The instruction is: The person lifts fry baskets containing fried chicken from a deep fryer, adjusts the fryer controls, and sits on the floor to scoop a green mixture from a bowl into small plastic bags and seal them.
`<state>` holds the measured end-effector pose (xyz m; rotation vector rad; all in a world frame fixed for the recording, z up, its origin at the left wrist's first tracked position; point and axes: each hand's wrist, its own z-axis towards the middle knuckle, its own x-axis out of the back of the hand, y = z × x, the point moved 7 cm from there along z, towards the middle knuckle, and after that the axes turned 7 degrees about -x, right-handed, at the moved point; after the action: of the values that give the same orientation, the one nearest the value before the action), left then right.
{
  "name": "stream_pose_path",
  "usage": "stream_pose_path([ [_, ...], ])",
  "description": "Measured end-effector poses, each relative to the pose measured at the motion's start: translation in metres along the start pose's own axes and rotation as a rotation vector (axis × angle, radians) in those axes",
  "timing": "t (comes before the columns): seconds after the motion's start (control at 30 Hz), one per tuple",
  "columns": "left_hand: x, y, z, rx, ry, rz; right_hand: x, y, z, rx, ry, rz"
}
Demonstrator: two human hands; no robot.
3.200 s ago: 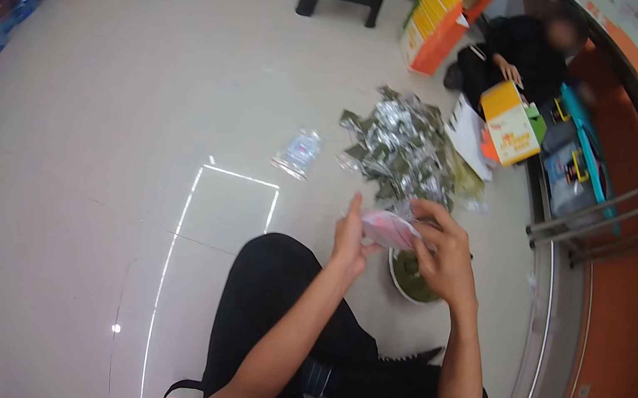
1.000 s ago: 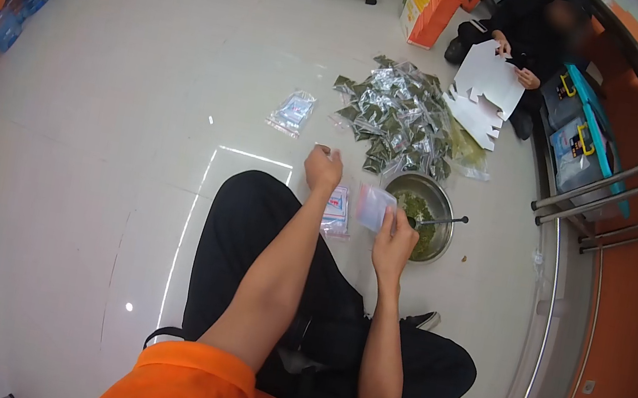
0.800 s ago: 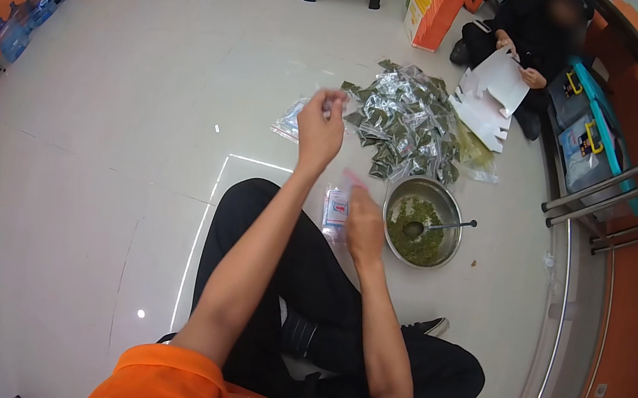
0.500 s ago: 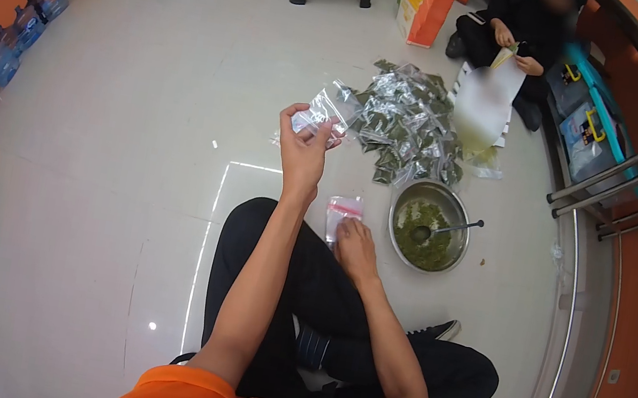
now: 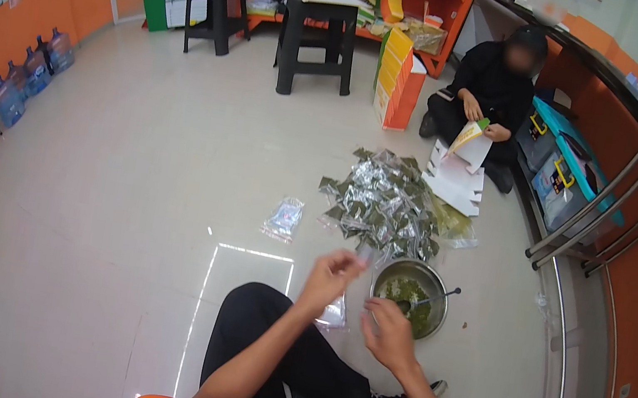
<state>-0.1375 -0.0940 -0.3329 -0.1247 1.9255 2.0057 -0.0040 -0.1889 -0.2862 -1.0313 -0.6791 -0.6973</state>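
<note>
Bag [image 5: 365, 253], small and clear, pokes forward from the left hand's [image 5: 328, 281] pinch, its long axis too blurred to tell. Right of that grip, a steel bowl [image 5: 440, 285] holds green mixture [image 5: 422, 321] and a spoon [image 5: 432, 299]; the right hand [image 5: 391, 335], its hold unclear, overlaps the bowl's near-left edge. Green-filled packets [image 5: 387, 198] lie heaped beyond.

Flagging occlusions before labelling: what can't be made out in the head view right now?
All head view:
- Clear item at left hand: blurred, shape unclear.
- Right hand: blurred; can't tell if it holds anything.
- Near packet: partly hidden by left hand and wrist.
- Far packet: print too small.
- Right shoulder: cut off by bottom edge.
</note>
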Motion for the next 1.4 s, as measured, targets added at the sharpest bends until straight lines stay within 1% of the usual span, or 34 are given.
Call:
stream_pose_path([
  [0.03, -0.015, 0.008, -0.008, -0.029, -0.050, 0.064, 0.029, -0.005, 0.001, -0.019, 0.127, 0.085],
  [0.07, -0.023, -0.002, -0.008, -0.171, -0.136, 0.237, 0.048, -0.004, -0.001, -0.094, 0.147, 0.145],
  [0.1, -0.038, -0.004, -0.016, -0.154, -0.177, 0.129, 0.062, -0.001, -0.009, -0.168, 0.163, 0.208],
  [0.13, -0.053, -0.010, -0.023, -0.045, -0.270, 0.115, 0.066, 0.007, -0.017, -0.245, 0.173, 0.271],
  [0.17, -0.066, -0.020, -0.030, 0.070, -0.354, 0.087, 0.065, 0.012, -0.020, -0.261, 0.215, 0.305],
  [0.27, -0.082, -0.055, -0.047, 0.169, -0.362, -0.032, 0.048, 0.031, -0.035, -0.292, 0.203, 0.350],
  [0.37, -0.079, -0.061, -0.044, 0.201, -0.339, -0.183, 0.051, 0.032, -0.030, -0.357, 0.172, 0.323],
  [0.4, -0.076, -0.067, -0.040, 0.201, -0.312, -0.198, 0.053, 0.032, -0.027, -0.341, 0.163, 0.292],
  [0.57, -0.078, -0.071, -0.041, 0.252, -0.323, -0.192, 0.057, 0.042, -0.032, -0.266, 0.176, 0.120],
  [0.6, -0.079, -0.071, -0.042, 0.250, -0.336, -0.197, 0.057, 0.044, -0.033, -0.327, 0.130, 0.091],
  [0.73, -0.082, -0.069, -0.046, 0.257, -0.389, -0.149, 0.065, 0.042, -0.034, -0.338, 0.151, 0.004],
  [0.83, -0.075, -0.074, -0.048, 0.282, -0.339, -0.124, 0.066, 0.038, -0.033, -0.243, 0.197, -0.055],
  [0.87, -0.072, -0.074, -0.047, 0.260, -0.322, -0.131, 0.063, 0.036, -0.033, -0.246, 0.165, -0.035],
  [0.9, -0.073, -0.059, -0.048, 0.257, -0.314, -0.007, 0.063, 0.042, -0.034, -0.267, 0.138, -0.017],
  [0.93, -0.071, -0.062, -0.047, 0.280, -0.278, 0.032, 0.065, 0.043, -0.036, -0.255, 0.156, -0.010],
  [0.97, -0.073, -0.058, -0.048, 0.282, -0.219, 0.041, 0.064, 0.042, -0.039, -0.230, 0.172, -0.017],
  [1.0, -0.072, -0.061, -0.047, 0.258, -0.224, 0.041, 0.058, 0.045, -0.043, -0.281, 0.147, 0.019],
  [1.03, -0.074, -0.058, -0.049, 0.292, -0.216, 0.059, 0.055, 0.049, -0.043, -0.310, 0.125, 0.050],
  [1.07, -0.078, -0.057, -0.049, 0.255, -0.220, -0.004, 0.056, 0.052, -0.046, -0.345, 0.113, 0.097],
  [1.13, -0.084, -0.052, -0.047, 0.225, -0.242, -0.009, 0.054, 0.058, -0.046, -0.377, 0.075, 0.179],
  [1.23, -0.094, -0.046, -0.044, 0.158, -0.274, -0.004, 0.055, 0.068, -0.044, -0.367, 0.060, 0.199],
  [1.27, -0.094, -0.045, -0.045, 0.171, -0.250, -0.009, 0.055, 0.069, -0.045, -0.333, 0.038, 0.224],
  [1.37, -0.087, -0.051, -0.044, 0.164, -0.230, 0.047, 0.046, 0.070, -0.046, -0.329, -0.033, 0.217],
  [1.4, -0.087, -0.052, -0.043, 0.154, -0.239, 0.067, 0.049, 0.066, -0.046, -0.301, 0.015, 0.218],
])
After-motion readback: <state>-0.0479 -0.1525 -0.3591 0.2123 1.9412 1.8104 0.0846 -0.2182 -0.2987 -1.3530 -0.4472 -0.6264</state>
